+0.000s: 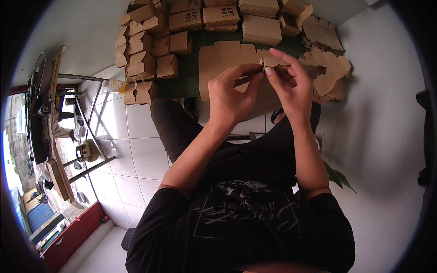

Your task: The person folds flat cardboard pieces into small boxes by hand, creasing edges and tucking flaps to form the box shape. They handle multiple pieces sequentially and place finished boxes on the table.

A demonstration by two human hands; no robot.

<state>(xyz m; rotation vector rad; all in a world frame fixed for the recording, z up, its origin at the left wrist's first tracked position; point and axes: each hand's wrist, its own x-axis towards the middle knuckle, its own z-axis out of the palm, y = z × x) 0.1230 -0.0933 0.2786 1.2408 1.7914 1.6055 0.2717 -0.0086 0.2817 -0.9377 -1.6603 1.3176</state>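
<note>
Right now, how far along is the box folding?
Done: many folded boxes are piled at the far left and top. In hand: left hand and right hand pinch a flat cardboard blank at one tab. Left: a stack of unfolded blanks on the right.

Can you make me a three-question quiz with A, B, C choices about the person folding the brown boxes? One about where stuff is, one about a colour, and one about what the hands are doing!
1. Where are the folded boxes piled?
A. On the floor ahead of the person, to the left
B. On the person's lap
C. On a shelf

2. What colour is the person's shirt?
A. White
B. Black
C. Red

3. What are the two hands doing?
A. Resting empty
B. Pinching one flat cardboard piece together
C. Each holding a different thing

Answers: 1 A, the boxes sit stacked on the floor beside the green mat. 2 B, the shirt is black with a pale print. 3 B, the left hand and right hand both grip the flat cardboard piece.
</note>
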